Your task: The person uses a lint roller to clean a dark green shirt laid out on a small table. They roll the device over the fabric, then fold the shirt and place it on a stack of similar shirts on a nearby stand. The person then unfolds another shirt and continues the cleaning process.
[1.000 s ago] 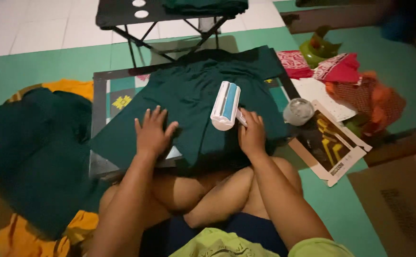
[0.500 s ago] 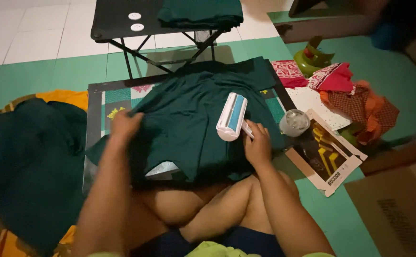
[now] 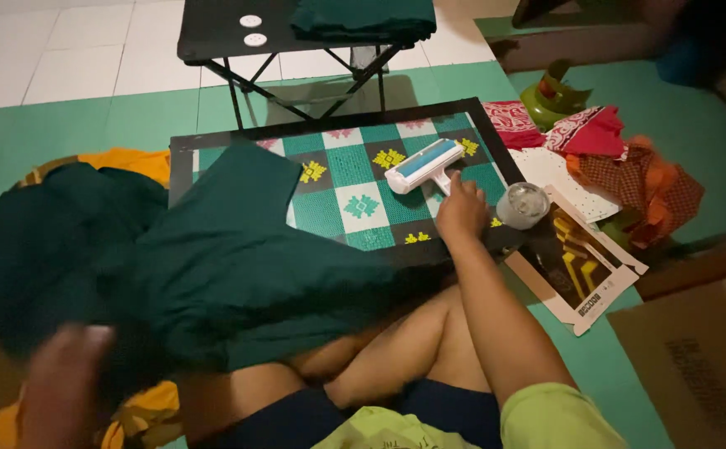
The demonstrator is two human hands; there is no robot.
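A person sits cross-legged on a green floor, seen from above through a camera on their head. In front of the knees lies a patterned mat (image 3: 354,179) with a black border and green, white and yellow squares.

The right hand (image 3: 461,212) rests on the mat beside a white lint roller with a blue face (image 3: 423,165); its fingers curl around the roller's short handle, though how tightly is hard to tell. The roller lies flat near the mat's far right corner.

The left hand (image 3: 68,387) sits low at the left edge of the view, heavily blurred, against a dark green garment (image 3: 230,266). It appears to hold the cloth, but I cannot tell whether the fingers are closed. The garment drapes from the mat's left part over the person's left knee, next to a heap of more dark green cloth (image 3: 39,241) lying on orange fabric.

Just right of the right hand stands a small clear cup (image 3: 522,204), touching a flat printed cardboard sheet (image 3: 583,266). Red and orange cloths (image 3: 629,166) lie further right. Beyond the mat stands a small black folding table (image 3: 221,33) carrying folded green cloth.
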